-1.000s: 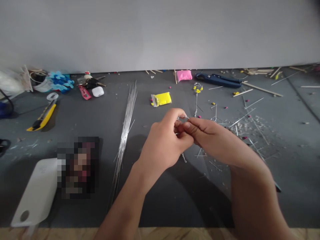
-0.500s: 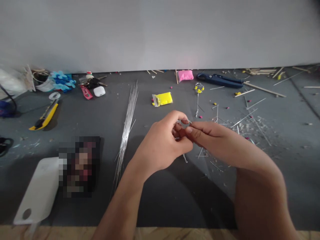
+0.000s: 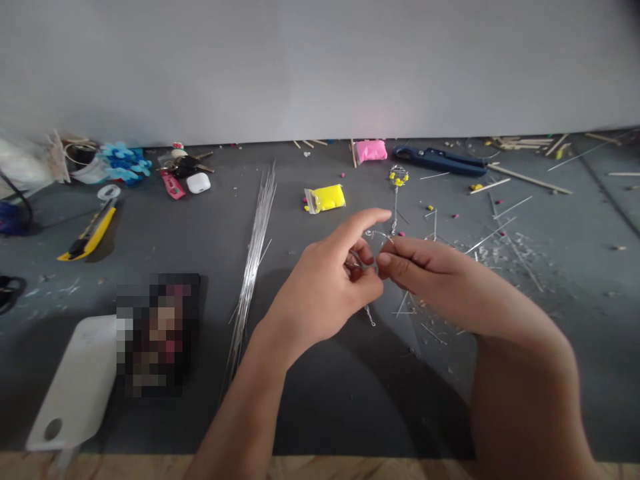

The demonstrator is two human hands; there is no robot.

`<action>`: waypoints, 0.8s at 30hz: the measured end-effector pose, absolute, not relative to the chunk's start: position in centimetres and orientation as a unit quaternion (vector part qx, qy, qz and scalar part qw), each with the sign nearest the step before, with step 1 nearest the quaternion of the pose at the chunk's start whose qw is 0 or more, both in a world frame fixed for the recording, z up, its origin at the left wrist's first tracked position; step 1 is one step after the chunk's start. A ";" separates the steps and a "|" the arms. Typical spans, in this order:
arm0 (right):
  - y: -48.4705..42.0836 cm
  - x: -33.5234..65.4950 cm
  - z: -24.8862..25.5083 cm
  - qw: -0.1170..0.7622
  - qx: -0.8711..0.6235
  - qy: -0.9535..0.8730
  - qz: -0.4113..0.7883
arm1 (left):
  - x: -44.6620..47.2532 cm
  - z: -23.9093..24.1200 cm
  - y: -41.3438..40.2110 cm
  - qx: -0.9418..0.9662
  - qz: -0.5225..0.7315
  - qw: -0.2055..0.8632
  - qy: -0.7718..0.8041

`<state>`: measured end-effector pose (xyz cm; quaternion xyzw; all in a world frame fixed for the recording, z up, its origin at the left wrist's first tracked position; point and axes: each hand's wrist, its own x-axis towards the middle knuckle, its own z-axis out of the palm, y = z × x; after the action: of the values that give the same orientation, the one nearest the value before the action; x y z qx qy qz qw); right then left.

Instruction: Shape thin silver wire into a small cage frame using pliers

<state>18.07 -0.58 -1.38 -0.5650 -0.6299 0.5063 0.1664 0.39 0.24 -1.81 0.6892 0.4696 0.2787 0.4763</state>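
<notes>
Just right of the middle, my left hand (image 3: 333, 283) is curled with thumb and lower fingers closed on a thin wire piece, its index finger lifted and stretched out. A twisted wire end with a small loop (image 3: 370, 316) pokes out below that hand. My right hand (image 3: 425, 267) pinches a curved silver wire (image 3: 379, 233) between thumb and forefinger, close to the left fingertips. Much of the wire is hidden by the fingers. Behind the hands lies a twisted wire stem with a ring and yellow bits (image 3: 399, 177).
A bundle of straight wires (image 3: 257, 247) lies left of my hands. Beyond are a yellow clay packet (image 3: 326, 198), a pink packet (image 3: 371, 151) and dark blue pliers (image 3: 440, 161). Wire scraps litter the right. A yellow cutter (image 3: 90, 230) and a white power bank (image 3: 75, 383) lie left.
My left index finger has lifted off the wire and straightened. My right hand has shifted slightly right and the curved wire shows more between the hands.
</notes>
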 end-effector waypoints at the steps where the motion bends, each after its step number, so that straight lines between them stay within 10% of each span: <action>1: -0.6 18.0 -1.4 0.174 -0.564 -0.627 0.509 | 0.5 -1.9 0.2 0.693 0.283 0.473 0.465; 24: -1.3 17.9 -0.7 0.257 -0.477 -0.603 0.586 | 0.3 -1.3 -0.2 0.674 0.346 0.518 0.397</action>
<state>17.89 -1.31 -0.66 -0.4771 -0.6026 0.5860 0.2568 0.26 -0.20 -1.31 0.6737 0.3975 0.3460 0.5181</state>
